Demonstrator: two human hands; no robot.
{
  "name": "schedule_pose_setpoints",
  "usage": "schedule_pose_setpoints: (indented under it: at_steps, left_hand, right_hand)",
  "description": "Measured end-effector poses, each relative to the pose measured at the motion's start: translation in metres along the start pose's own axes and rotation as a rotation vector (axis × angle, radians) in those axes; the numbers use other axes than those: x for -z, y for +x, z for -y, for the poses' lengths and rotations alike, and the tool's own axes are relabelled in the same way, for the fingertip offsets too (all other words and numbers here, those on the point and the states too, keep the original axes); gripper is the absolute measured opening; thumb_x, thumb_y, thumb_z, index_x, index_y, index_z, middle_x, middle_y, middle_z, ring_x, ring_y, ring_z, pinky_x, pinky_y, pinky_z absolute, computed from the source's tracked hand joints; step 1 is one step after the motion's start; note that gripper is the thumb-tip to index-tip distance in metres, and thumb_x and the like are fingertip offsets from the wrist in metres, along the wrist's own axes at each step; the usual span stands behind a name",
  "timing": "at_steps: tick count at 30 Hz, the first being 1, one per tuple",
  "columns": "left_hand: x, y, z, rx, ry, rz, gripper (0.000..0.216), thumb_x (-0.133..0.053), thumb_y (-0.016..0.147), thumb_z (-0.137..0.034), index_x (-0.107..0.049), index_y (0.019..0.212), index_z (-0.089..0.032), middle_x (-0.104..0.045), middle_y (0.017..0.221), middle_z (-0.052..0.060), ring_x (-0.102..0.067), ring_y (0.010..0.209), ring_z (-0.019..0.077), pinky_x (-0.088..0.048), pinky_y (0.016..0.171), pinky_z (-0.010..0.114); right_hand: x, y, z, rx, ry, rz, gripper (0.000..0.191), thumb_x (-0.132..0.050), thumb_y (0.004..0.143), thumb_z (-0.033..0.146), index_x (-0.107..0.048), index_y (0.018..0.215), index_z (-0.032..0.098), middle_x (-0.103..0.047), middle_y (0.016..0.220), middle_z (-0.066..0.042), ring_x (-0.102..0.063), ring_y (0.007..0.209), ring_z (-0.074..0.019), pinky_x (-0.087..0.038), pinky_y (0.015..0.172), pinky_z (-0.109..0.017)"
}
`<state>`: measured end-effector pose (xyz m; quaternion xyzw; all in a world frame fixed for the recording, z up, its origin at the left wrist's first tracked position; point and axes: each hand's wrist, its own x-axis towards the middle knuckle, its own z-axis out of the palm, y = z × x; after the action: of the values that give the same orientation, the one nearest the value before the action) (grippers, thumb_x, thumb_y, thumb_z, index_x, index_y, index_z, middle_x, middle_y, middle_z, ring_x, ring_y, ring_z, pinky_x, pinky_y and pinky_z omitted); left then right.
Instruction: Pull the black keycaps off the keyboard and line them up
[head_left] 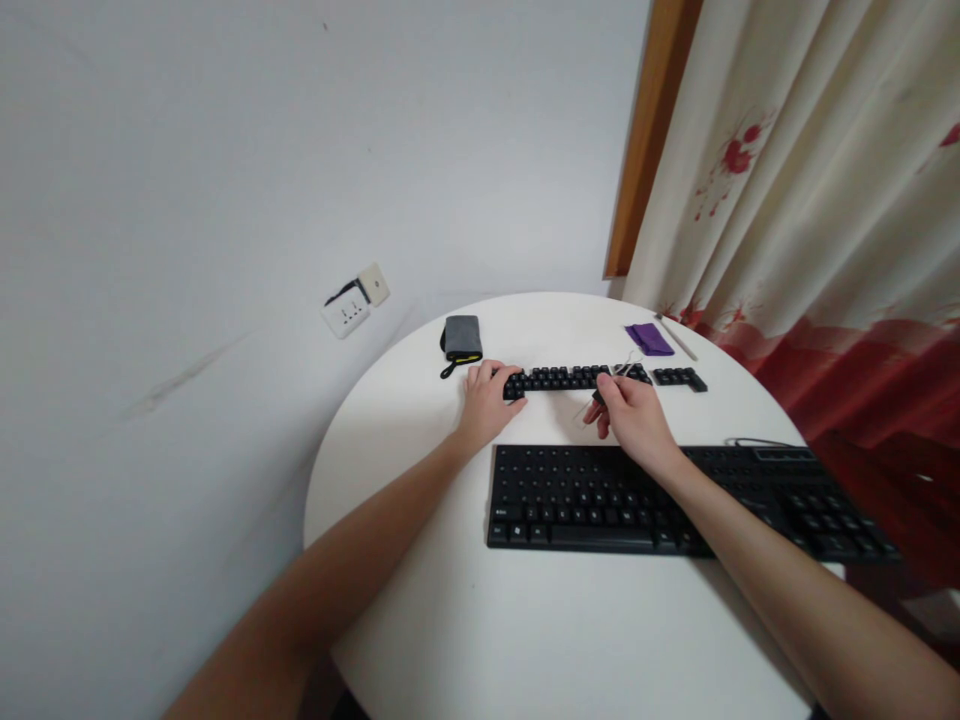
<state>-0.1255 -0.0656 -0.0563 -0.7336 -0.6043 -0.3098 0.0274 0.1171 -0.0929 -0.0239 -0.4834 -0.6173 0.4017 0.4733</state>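
My left hand (487, 400) rests at the left end of a block of loose black keycaps (559, 378), its thumb and fingers bracketing the end ones from the near and far sides. Between the fingers of my right hand (634, 410) is a keycap puller (598, 396) with a dark handle and thin wire loops at both ends. That hand hovers near the right part of the keycap rows, above the back edge of a black keyboard (570, 490). My right forearm crosses over the keyboard and hides some of it. Many keys in its upper left area look bare of caps.
A grey pouch (463, 337) with a black loop lies at the back left. Toward the back right are a purple cloth (649, 339) and a thin brush-like stick (676, 338). The round white table (420, 590) stands by a wall with a socket (346, 312) and a curtain (750, 200).
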Motion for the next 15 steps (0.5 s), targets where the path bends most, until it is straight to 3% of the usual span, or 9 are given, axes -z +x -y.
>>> schedule_pose_setpoints:
  at_steps: [15]
  left_hand:
    - [-0.0019,-0.0016,0.002,-0.016,0.009,-0.024,0.047,-0.073,0.077,-0.025,-0.064,0.123,-0.027,-0.057,0.122,0.007,-0.048,0.114,0.0294,-0.039,0.102,0.044]
  right_hand:
    - [-0.0004,-0.0013,0.0023,0.007,0.017,0.013,0.057,-0.047,0.093,0.068,-0.056,0.068,0.018,-0.07,0.06,-0.008,-0.055,0.039,-0.0124,-0.042,0.042,-0.024]
